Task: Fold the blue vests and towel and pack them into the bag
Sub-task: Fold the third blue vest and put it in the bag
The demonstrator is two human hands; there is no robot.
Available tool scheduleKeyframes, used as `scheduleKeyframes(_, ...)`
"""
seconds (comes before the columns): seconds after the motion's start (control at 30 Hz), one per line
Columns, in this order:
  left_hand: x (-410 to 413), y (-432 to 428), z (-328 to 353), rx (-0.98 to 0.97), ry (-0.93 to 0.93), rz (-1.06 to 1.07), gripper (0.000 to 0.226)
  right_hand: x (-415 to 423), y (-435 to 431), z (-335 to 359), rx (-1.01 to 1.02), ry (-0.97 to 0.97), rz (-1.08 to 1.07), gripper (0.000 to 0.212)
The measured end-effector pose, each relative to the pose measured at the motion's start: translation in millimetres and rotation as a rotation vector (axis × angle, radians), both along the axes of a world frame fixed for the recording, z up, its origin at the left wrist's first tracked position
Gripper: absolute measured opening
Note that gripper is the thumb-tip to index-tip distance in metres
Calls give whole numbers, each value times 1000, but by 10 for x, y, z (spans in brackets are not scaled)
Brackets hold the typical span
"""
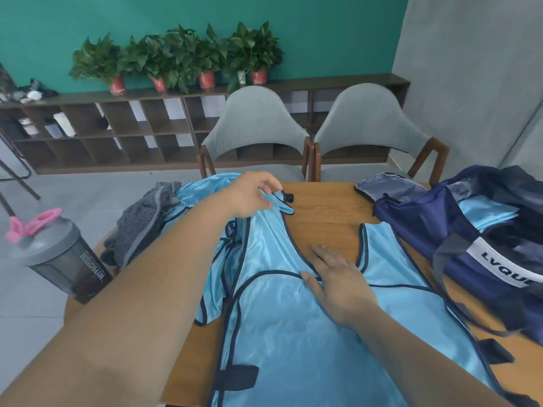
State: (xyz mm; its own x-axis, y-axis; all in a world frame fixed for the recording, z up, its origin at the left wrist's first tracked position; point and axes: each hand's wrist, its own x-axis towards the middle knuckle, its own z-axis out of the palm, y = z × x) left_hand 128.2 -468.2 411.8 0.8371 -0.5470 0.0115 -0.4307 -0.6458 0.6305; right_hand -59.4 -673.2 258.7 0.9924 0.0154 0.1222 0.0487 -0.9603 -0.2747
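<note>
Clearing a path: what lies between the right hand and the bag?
Head view: the vest's shoulder strap, then a narrow strip of bare table before the bag.

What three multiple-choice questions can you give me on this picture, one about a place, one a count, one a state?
1. Where is the shaker bottle? A left of the blue vest; B on the shelf; C among the plants.
2. How many grey chairs stand behind the table? A one; B two; C four.
3. How is the bag? A zipped shut; B open; C folded flat.
Answers: A, it stands left of the vest; B, two backs show side by side; B, its flap lies back and blue fabric shows inside.
</note>
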Motion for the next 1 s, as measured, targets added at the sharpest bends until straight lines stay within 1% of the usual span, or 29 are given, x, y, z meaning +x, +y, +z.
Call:
scheduleKeyframes(0.1,-65,-2,-203,-10,-328,127,43,-5,-2,14,23,-3,9,61)
scheduleKeyframes(0.17,-268,-29,-377,-67,-496,173,50,-8,-3,14,26,0,7,61)
scheduleKeyframes(0.23,-611,-84,-644,-101,-580,164,54,-11,3,10,27,-6,0,62)
scheduleKeyframes(0.3,-985,-147,-1015,-38,-621,107,49,-9,9,-3,16,-20,-5,66)
scheduleKeyframes(0.33,-1145,-170,-1212,50,-610,66,47,-5,11,-7,9,-24,-5,69)
scheduleKeyframes(0.4,-1344,-176,-1486,270,-463,37,58,5,7,-12,4,-16,2,73)
scheduleKeyframes(0.43,-1361,-161,-1552,335,-370,51,64,2,6,-13,1,-10,7,74)
scheduleKeyframes(0.47,-1358,-141,-1570,346,-311,57,68,-9,3,-12,-5,-6,9,74)
scheduleKeyframes(0.53,-1354,-108,-1535,263,-311,35,67,-54,8,-21,-20,-5,2,73)
scheduleKeyframes(0.6,-1405,-41,-1468,93,-386,64,57,-128,23,-42,-35,1,-6,73)
scheduleKeyframes(0.67,-1415,78,-1398,-15,-497,201,47,-215,29,-67,-28,14,-14,72)
scheduleKeyframes(0.7,-1388,146,-1366,-43,-522,289,46,-250,33,-61,-16,22,-16,71)
scheduleKeyframes(0.77,-1272,260,-1259,-70,-449,396,47,-263,47,27,19,38,-34,66)
scheduleKeyframes(0.83,-1111,319,-1155,-68,-326,409,51,-156,80,181,72,28,-88,56)
scheduleKeyframes(0.9,-952,338,-1068,-30,-250,375,54,48,148,345,207,18,-126,50)
scheduleKeyframes(1.0,-741,333,-930,4,-156,292,55,417,257,480,446,87,-89,50)
